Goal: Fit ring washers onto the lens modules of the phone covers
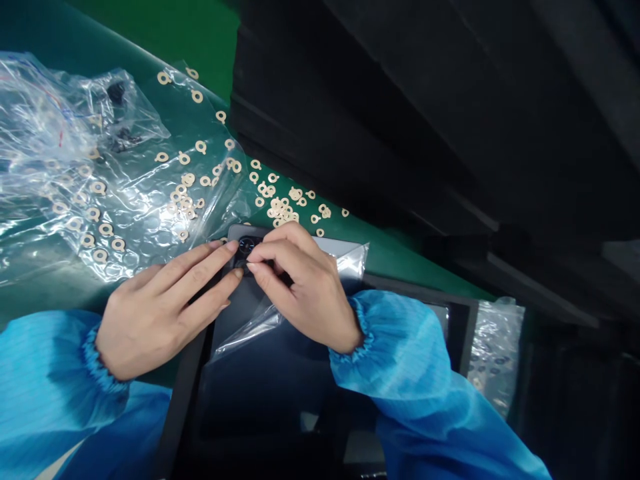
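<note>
Blue sleeves (400,353); left hand (163,303) outstretched, right hand (305,287) pinched, at grey device (231,307); green tabletop (400,252), black structure (390,140) beyond.

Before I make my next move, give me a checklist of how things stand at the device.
1. Left hand at the camera area of the device: ok, fingertips beside the lenses.
2. Right hand over the same area: ok, thumb and forefinger brought together there.
3. A part between those fingertips: cannot tell, too small to make out.
4. Clear film smooth: not ok, creased beside the right hand.
5. Beige rings gathered in one pile: not ok, scattered beyond the device and to its left.
</note>
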### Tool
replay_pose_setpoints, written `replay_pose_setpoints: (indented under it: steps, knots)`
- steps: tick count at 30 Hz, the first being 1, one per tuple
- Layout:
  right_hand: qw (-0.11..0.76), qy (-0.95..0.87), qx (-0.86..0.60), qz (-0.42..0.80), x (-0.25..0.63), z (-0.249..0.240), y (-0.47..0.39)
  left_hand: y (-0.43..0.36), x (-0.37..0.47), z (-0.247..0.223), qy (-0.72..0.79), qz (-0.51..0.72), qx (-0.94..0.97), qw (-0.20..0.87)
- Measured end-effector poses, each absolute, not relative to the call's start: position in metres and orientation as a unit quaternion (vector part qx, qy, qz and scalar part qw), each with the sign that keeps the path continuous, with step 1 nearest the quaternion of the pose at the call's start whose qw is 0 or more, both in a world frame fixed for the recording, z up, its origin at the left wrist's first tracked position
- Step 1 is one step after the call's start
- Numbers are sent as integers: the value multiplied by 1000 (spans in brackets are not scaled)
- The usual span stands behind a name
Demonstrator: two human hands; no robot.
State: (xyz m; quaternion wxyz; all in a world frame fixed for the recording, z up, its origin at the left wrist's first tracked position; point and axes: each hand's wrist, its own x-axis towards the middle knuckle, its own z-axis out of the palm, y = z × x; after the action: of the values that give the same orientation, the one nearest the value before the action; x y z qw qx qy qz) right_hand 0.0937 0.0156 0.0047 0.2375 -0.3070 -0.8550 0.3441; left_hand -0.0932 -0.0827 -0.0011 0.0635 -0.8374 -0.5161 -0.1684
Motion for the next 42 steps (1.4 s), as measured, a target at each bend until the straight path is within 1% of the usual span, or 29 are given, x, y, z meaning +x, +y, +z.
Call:
replay_pose_setpoints:
  steps: [3, 9, 12, 15, 19, 22, 25, 27, 29, 32, 36, 42]
  knots:
    - [246, -850, -306, 352, 94, 5, 16, -82, -92, 0, -522, -167, -834, 66]
    - [306, -792, -294, 440, 96, 2, 22, -83, -94, -2, -521, -156, -836, 68]
    - [314, -790, -272, 450, 97, 4, 25, -86, -96, -6, -525, -155, -835, 64]
    - [322, -803, -248, 436, 104, 23, 25, -89, -98, -10, -524, -163, -833, 65]
    - [360, -814, -249, 382, 126, 70, 23, -91, -99, -13, -517, -175, -835, 71]
    - [431, -784, -271, 356, 145, 102, 20, -89, -100, -13, -512, -189, -833, 86]
    - [502, -746, -294, 325, 161, 122, 18, -87, -102, -13, -509, -205, -831, 96]
    - [514, -746, -308, 290, 169, 131, 18, -86, -103, -14, -518, -211, -826, 77]
    - [523, -751, -317, 249, 176, 140, 21, -84, -105, -14, -537, -214, -816, 29]
    - [565, -737, -327, 175, 186, 158, 34, -80, -107, -13, -555, -220, -802, -19]
    - [620, -710, -327, 66, 197, 189, 64, -65, -108, -7, -547, -243, -801, -9]
    - [639, -700, -308, -86, 200, 239, 113, -34, -106, -4, -530, -284, -799, -12]
